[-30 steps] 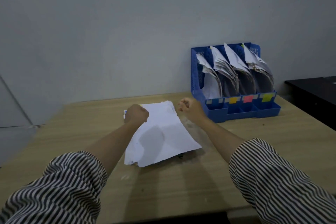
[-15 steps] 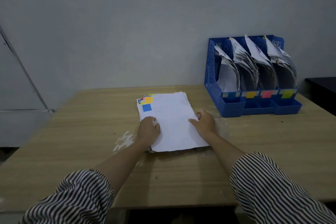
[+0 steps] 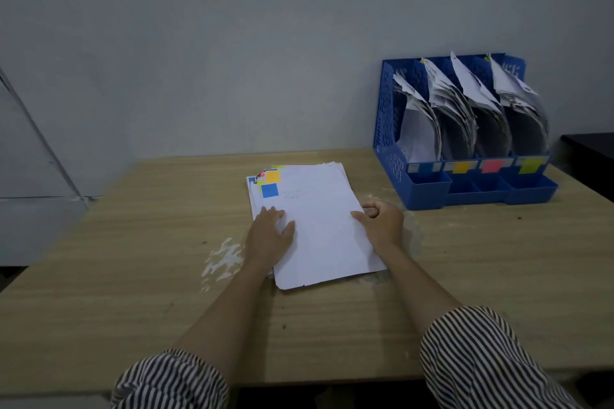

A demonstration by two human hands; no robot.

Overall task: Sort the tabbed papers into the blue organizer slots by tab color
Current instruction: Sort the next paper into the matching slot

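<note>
A stack of white papers (image 3: pixel 319 216) lies in the middle of the wooden table, with blue, orange, pink and yellow-green tabs (image 3: pixel 269 183) at its far left corner. My left hand (image 3: pixel 270 236) rests flat on the stack's left edge, fingers spread. My right hand (image 3: pixel 382 222) sits at the stack's right edge, thumb on top of the sheets and fingers curled at the side. The blue organizer (image 3: pixel 428 186) stands at the back right against the wall. Its slots hold curled papers and carry blue, orange, pink and yellow labels on the front.
The wooden table (image 3: pixel 133 276) has a patch of chipped white marks (image 3: pixel 222 257) left of the stack. A grey wall runs behind it. A dark surface (image 3: pixel 588 149) stands past the table's right edge.
The stack came down flat on the table and its tabs came into sight. Both hands slid from its far corners to its sides, the left opening flat on it.
</note>
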